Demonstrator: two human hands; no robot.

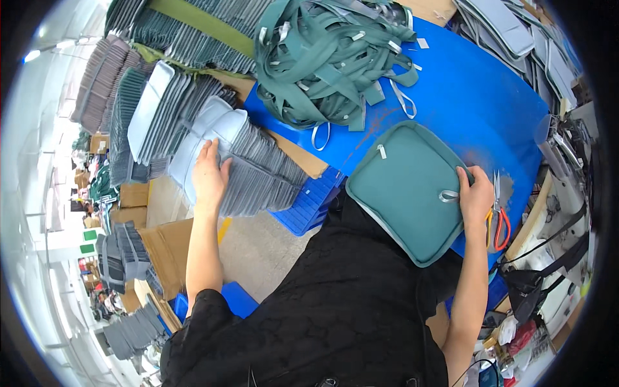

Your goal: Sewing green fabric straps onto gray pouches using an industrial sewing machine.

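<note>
My right hand (476,192) pinches the right edge of a green rounded-square fabric panel (409,184) with a raised rim. The panel rests at the table's near edge, partly over my lap, with a small white tag and a pale loop on it. Over on the left, my left hand (210,177) lies with fingers stretched on the pale end of a stack of grey padded panels (258,174). Whether it presses on a single panel I cannot tell. Beside my right wrist lie scissors (502,229) with red handles, next to a tool with yellow-orange handles.
A tangled heap of green fabric strips (322,58) covers the far part of the blue table (483,97). More bundled panels (155,116) stand at the far left. A blue crate (303,209) sits below the grey stack. Grey pieces (509,32) are piled at the far right.
</note>
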